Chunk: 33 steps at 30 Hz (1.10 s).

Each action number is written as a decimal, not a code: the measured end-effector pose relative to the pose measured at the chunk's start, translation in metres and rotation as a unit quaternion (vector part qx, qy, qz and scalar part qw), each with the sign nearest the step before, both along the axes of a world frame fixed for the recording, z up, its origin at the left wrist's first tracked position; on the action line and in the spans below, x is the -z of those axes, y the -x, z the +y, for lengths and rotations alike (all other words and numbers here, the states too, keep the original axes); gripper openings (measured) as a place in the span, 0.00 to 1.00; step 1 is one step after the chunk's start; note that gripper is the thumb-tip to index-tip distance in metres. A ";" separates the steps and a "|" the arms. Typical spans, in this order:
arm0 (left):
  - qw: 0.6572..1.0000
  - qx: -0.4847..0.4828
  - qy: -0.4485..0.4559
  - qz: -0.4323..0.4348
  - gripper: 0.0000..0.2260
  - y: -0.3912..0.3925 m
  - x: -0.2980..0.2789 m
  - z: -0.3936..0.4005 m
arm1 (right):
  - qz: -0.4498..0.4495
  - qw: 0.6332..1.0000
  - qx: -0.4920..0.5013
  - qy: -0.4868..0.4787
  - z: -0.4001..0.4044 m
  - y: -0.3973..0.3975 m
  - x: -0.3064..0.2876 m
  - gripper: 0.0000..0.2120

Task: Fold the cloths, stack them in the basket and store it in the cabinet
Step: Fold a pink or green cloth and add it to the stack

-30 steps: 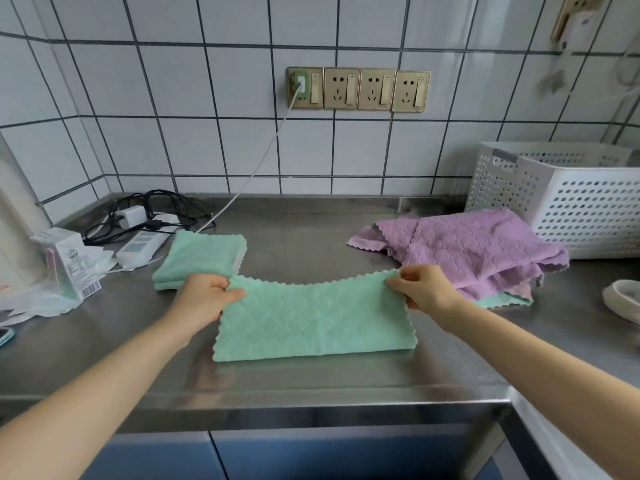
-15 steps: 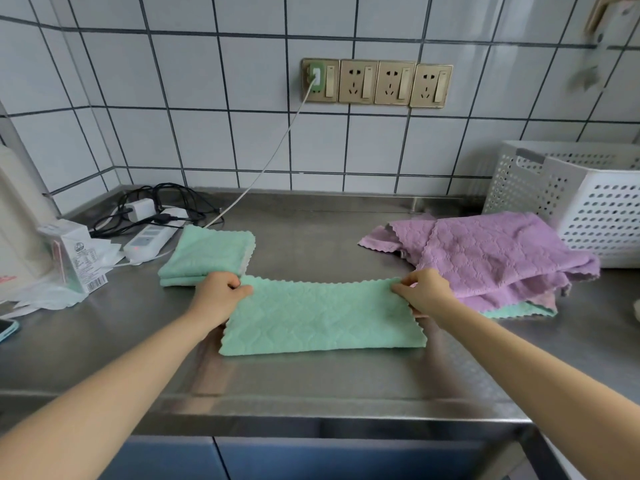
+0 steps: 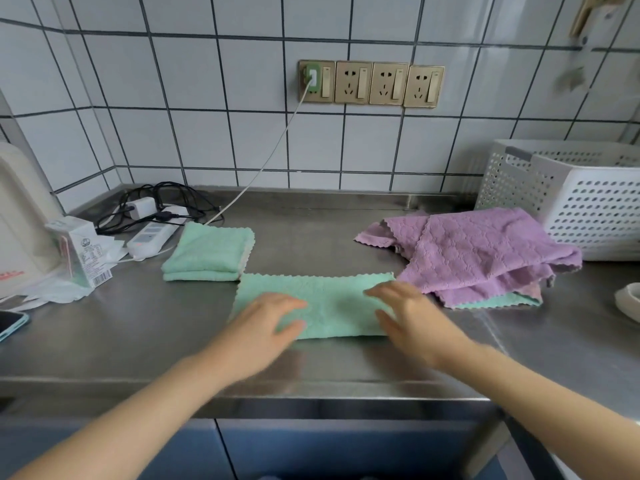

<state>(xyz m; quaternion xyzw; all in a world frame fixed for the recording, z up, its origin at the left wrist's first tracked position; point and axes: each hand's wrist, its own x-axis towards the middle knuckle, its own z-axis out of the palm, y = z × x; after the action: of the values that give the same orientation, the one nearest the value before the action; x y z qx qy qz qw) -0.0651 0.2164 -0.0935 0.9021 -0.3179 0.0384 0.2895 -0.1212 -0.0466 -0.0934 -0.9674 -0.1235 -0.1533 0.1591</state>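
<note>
A green cloth lies folded into a long strip on the steel counter. My left hand rests flat on its left part and my right hand flat on its right part, fingers spread, both blurred. A folded green cloth sits behind and to the left. A crumpled purple cloth lies to the right over another green cloth. The white perforated basket stands at the back right against the wall.
A power strip with tangled black cables, a small carton and a phone crowd the left side. A white cable runs up to the wall sockets. A white dish edge shows at far right. Blue cabinet doors are below.
Both hands let go of the cloth's far corners and now lie flat on the strip, closer together. The cloth lies flatter on the counter.
</note>
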 end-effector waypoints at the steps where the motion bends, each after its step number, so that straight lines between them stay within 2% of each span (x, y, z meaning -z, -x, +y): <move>1: 0.998 0.042 -0.045 0.007 0.19 0.010 0.004 -0.009 | 0.009 0.998 -0.046 0.032 0.007 0.005 0.007 0.18; 3: 0.990 0.081 -0.113 0.007 0.29 0.020 0.013 -0.017 | 0.021 0.992 -0.099 0.078 0.015 0.011 0.017 0.20; 5: 0.987 0.079 -0.142 0.001 0.35 0.022 0.017 -0.012 | 0.027 0.991 -0.099 0.089 0.011 0.018 0.023 0.21; 11: 0.988 0.049 -0.148 0.011 0.24 0.025 0.025 0.035 | 0.042 0.994 -0.064 0.071 -0.026 0.044 0.018 0.21; 13: 0.990 0.034 -0.138 0.023 0.24 0.024 0.025 0.048 | 0.050 0.995 -0.057 0.060 -0.031 0.049 0.013 0.21; 15: 0.992 0.019 -0.123 0.026 0.28 0.023 0.026 0.057 | 0.045 0.997 -0.038 0.054 -0.034 0.049 0.013 0.20; 17: 0.993 -0.007 -0.114 0.025 0.32 0.022 0.025 0.059 | 0.016 0.996 -0.030 0.087 -0.035 0.044 0.014 0.18; 19: 0.990 -0.050 -0.133 0.009 0.26 0.022 0.023 0.053 | -0.021 0.987 -0.035 0.153 -0.036 0.036 0.019 0.13; 21: 0.984 -0.085 -0.156 -0.024 0.22 0.027 0.020 0.042 | -0.049 0.981 -0.025 0.188 -0.038 0.028 0.022 0.13; 28: 0.994 0.024 -0.106 -0.035 0.25 0.059 0.012 -0.019 | -0.115 0.988 -0.056 0.083 0.007 0.056 -0.013 0.13; 31: 0.995 0.048 -0.077 -0.048 0.23 0.061 0.015 -0.039 | -0.092 0.987 -0.126 0.036 0.033 0.082 -0.029 0.09; 33: 0.996 0.070 -0.040 -0.028 0.17 0.061 0.013 -0.046 | -0.039 0.987 -0.152 -0.022 0.036 0.091 -0.039 0.07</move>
<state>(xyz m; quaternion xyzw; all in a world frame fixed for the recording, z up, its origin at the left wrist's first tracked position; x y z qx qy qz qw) -0.1263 0.1708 -0.1069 0.8869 -0.3900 0.0307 0.2459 -0.2124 -0.0108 -0.0547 -0.9269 -0.2718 -0.1681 0.1966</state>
